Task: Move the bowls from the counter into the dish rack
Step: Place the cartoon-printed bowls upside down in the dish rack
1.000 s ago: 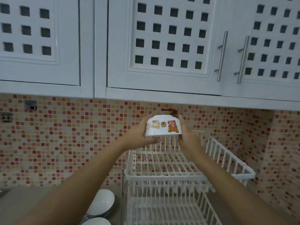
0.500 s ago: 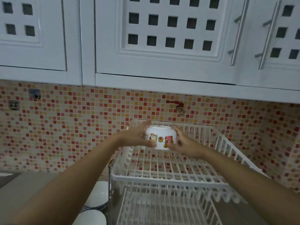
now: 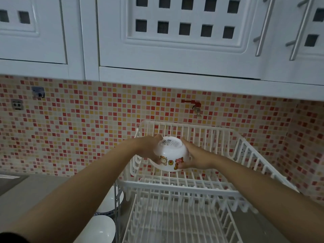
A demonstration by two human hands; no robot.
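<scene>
A white bowl with cartoon animal pictures (image 3: pixel 171 155) is held upside down and tilted, its base toward me, just above the back left of the upper tier of the white dish rack (image 3: pixel 236 148). My left hand (image 3: pixel 148 149) grips its left side and my right hand (image 3: pixel 196 157) grips its right side. Two more white bowls stand on the counter left of the rack: one with a blue foot (image 3: pixel 109 202) partly behind my left arm, another (image 3: pixel 100 228) nearer to me.
The rack's lower tier (image 3: pixel 175 221) lies open beneath the upper one. White wall cabinets (image 3: pixel 175 41) hang overhead. A red tap (image 3: pixel 194 104) juts from the mosaic tile wall behind the rack. A sink edge (image 3: pixel 10 179) shows at far left on the grey counter (image 3: pixel 43 190).
Both hands have lowered the bowl from above the rack down into the upper tier and tipped it over, so its base now shows. The view has also shifted downward.
</scene>
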